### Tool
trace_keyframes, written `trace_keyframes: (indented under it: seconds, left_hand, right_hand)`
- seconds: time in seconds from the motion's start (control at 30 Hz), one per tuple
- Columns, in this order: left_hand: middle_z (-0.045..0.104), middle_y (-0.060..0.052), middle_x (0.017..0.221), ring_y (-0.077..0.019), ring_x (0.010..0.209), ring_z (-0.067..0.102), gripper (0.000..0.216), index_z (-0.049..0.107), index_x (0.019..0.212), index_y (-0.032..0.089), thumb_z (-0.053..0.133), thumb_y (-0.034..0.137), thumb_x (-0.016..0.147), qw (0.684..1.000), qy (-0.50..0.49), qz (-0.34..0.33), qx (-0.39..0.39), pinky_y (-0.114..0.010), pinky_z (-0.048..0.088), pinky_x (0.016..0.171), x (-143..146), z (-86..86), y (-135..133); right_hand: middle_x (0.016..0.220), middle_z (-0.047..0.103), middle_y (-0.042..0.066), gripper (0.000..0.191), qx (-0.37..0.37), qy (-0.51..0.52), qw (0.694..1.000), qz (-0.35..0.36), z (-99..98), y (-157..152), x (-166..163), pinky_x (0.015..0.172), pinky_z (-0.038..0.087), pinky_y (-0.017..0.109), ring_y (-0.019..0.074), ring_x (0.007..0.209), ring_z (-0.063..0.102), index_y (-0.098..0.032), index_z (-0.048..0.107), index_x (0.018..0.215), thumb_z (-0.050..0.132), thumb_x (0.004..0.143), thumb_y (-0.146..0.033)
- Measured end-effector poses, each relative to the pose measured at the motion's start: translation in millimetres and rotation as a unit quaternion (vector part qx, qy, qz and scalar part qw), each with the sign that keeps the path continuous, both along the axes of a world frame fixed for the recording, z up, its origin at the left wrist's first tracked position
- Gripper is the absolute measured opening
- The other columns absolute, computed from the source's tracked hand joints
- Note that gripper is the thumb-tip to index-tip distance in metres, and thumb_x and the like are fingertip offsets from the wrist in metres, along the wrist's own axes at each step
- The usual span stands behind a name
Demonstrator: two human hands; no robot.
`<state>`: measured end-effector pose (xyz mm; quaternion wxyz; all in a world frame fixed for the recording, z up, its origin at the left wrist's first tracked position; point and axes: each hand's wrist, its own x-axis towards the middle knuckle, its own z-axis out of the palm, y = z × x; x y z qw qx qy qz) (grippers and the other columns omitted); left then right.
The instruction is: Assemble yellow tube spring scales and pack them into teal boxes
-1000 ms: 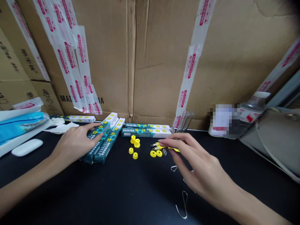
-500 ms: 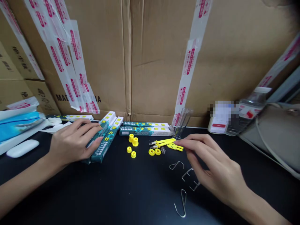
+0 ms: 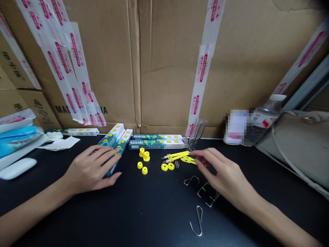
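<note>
yellow rods [image 3: 180, 156] lying nearly sideways — metal ends [image 3: 167, 161] facing left, right hand [image 3: 227, 175] at their other ends, can't tell if gripping, left hand [image 3: 87, 168] spread open over boxes [image 3: 114, 133]

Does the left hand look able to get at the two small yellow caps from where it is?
Probably yes. The left hand lies over the slanted boxes, its thumb pointing toward the small yellow caps, and nothing visible stands between them. The taller caps sit behind, out of the way.

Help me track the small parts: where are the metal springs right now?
In the head view, the metal springs lie right of centre on the black table, just right of the two yellow rings and left of the right hand.
</note>
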<state>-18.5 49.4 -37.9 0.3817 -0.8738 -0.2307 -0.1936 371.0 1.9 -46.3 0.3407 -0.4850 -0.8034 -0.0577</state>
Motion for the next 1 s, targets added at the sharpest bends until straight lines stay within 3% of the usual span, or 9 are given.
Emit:
trace_keyframes:
  seconds: [0.1, 0.3, 0.47, 0.57, 0.7, 0.87, 1.0]
  left_hand:
    - [0.078, -0.012, 0.106, -0.0307, 0.09, 0.073, 0.03, 0.072, 0.11, 0.016, 0.059, 0.033, 0.089, 1.0, 0.002, 0.006, -0.001, -0.047, 0.055, 0.084, -2, -4.8, 6]
    - [0.079, -0.01, 0.103, -0.0335, 0.095, 0.072, 0.028, 0.074, 0.109, 0.023, 0.065, 0.033, 0.085, 0.999, -0.02, -0.006, -0.03, -0.047, 0.053, 0.084, -3, -4.4, 6]
    - [0.08, -0.012, 0.097, -0.0419, 0.093, 0.071, 0.043, 0.073, 0.106, 0.022, 0.065, 0.051, 0.075, 0.995, -0.098, 0.005, -0.022, -0.065, 0.04, 0.092, 12, -0.4, -10]
    - [0.081, -0.008, 0.096, -0.0403, 0.09, 0.072, 0.041, 0.07, 0.106, 0.024, 0.063, 0.049, 0.074, 0.992, -0.122, -0.007, -0.011, -0.069, 0.033, 0.094, 27, 0.1, -27]
    - [0.081, -0.007, 0.09, -0.0341, 0.08, 0.071, 0.033, 0.067, 0.104, 0.021, 0.06, 0.036, 0.076, 0.988, -0.131, -0.076, -0.033, -0.058, 0.041, 0.082, 51, -1.0, -51]
    - [0.076, -0.004, 0.079, -0.0234, 0.071, 0.063, 0.017, 0.066, 0.093, 0.018, 0.058, 0.015, 0.078, 0.958, -0.168, -0.158, -0.171, -0.035, 0.05, 0.059, 81, -2.0, -66]
    - [0.072, -0.002, 0.079, -0.0176, 0.071, 0.064, 0.015, 0.064, 0.095, 0.019, 0.054, 0.009, 0.088, 0.923, -0.24, -0.132, -0.27, -0.028, 0.055, 0.064, 92, -3.4, -61]
  right_hand:
    - [0.096, 0.065, 0.009, 0.02, 0.007, -0.039, 0.999, 0.016, -0.4, 1, -2, 0.076, 0.057, 0.037, 0.023, 0.088, 0.064, -0.018, 0.062, 0.114, 0.049, 0.099, -0.018]
    - [0.095, 0.067, 0.012, 0.024, 0.023, -0.15, 0.988, 0.042, -0.8, 11, -9, 0.074, 0.058, 0.04, 0.0249, 0.086, 0.062, -0.015, 0.066, 0.114, 0.049, 0.098, -0.013]
    - [0.097, 0.068, 0.014, 0.024, 0.035, -0.192, 0.98, 0.043, -5.8, 22, -17, 0.077, 0.054, 0.042, 0.0264, 0.089, 0.059, -0.011, 0.068, 0.113, 0.049, 0.099, -0.013]
    - [0.095, 0.068, 0.013, 0.024, 0.048, -0.217, 0.974, 0.035, -4.5, 24, -20, 0.076, 0.051, 0.041, 0.0265, 0.086, 0.058, -0.011, 0.069, 0.111, 0.049, 0.099, -0.013]
    - [0.09, 0.069, 0.011, 0.021, 0.068, -0.255, 0.964, 0.036, 0.2, 27, -24, 0.072, 0.046, 0.04, 0.0273, 0.085, 0.058, -0.012, 0.072, 0.102, 0.051, 0.097, -0.011]
    - [0.081, 0.068, 0.011, 0.02, 0.092, -0.275, 0.956, 0.034, 3.1, 35, -35, 0.068, 0.043, 0.038, 0.0264, 0.079, 0.058, -0.013, 0.07, 0.085, 0.054, 0.096, -0.011]
    - [0.081, 0.07, 0.012, 0.023, 0.12, -0.259, 0.958, 0.037, 9.7, 38, -39, 0.07, 0.045, 0.039, 0.0278, 0.082, 0.059, -0.013, 0.068, 0.086, 0.049, 0.097, -0.009]
